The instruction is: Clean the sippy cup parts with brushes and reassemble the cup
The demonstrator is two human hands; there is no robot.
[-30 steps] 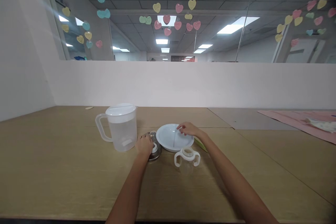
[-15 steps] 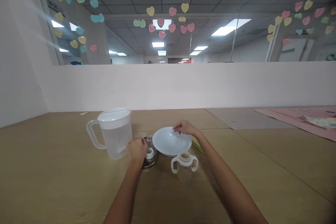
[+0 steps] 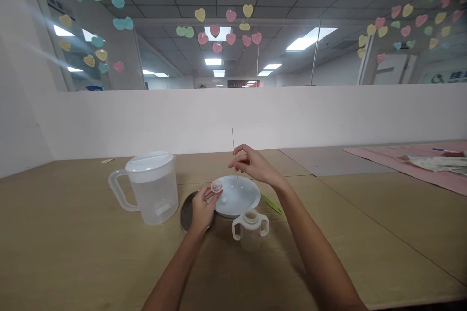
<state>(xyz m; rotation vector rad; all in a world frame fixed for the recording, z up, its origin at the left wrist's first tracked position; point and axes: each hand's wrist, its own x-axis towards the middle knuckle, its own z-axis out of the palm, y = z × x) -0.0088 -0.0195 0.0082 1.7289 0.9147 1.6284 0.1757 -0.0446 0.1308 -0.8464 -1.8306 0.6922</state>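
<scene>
Wall [image 3: 292, 119] behind right hand [image 3: 257, 164], stick [image 3: 233, 139] pinched.

The bench [image 3: 109, 262] bears one translucent lidded pitcher [image 3: 155, 194], one round white bowl [image 3: 246, 198], one round metal dish [image 3: 187, 211], one clear two-handled bottle [image 3: 250, 238], one green utensil [image 3: 272, 203]; above are one thin rod [image 3: 233, 137], one white ring-shaped piece [image 3: 216, 186].

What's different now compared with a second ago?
The left hand has picked up a small round white cap from the round metal dish. The right hand has risen with a thin rod, now near-upright over the white bowl. The translucent pitcher and clear two-handled bottle stayed put.
</scene>
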